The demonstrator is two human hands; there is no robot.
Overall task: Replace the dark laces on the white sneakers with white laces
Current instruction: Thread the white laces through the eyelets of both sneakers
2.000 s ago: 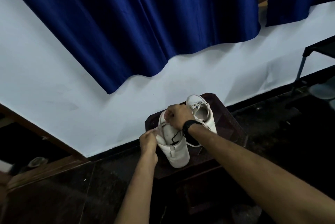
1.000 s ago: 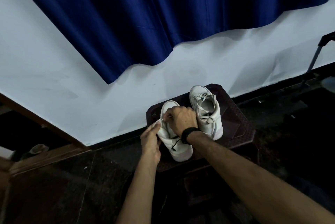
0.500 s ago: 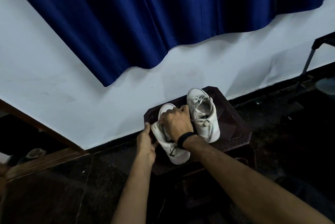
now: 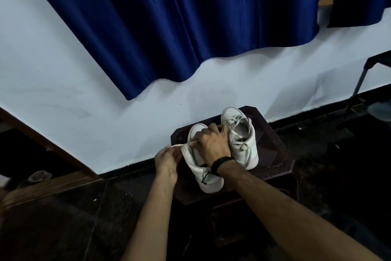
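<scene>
- At the near-left corner of the dark stool (image 4: 273, 155), my two hands are working the left sneaker (image 4: 201, 167).
- My left hand (image 4: 167, 160) sits at nine o'clock from that shoe, fingers pinched on a white lace (image 4: 176, 146) that runs taut from its side.
- My right hand (image 4: 212, 143), black band at the wrist, lies over the shoe's throat with fingers curled down. I judge it is gripping the upper or the lace there, but the fingertips are hidden and I cannot tell which.
- A short dark lace end (image 4: 204, 178) hangs near the heel, so I judge this shoe is only part done.
- To do this step well, I would keep the right hand pinning the shoe so it cannot slide, draw the lace out toward nine o'clock in a straight, steady pull, and keep it flat as it runs through the eyelet.
- I would also even up both ends before going to the next row.
- The left sneaker's long axis runs from six to twelve o'clock, leaning slightly to eleven, toe toward the white wall (image 4: 84, 83), heel nearest me.
- The right sneaker (image 4: 241, 136) stands just beside it at two o'clock, about parallel, toe also to the wall, already carrying pale laces.
- A blue curtain (image 4: 169, 24) hangs above.
</scene>
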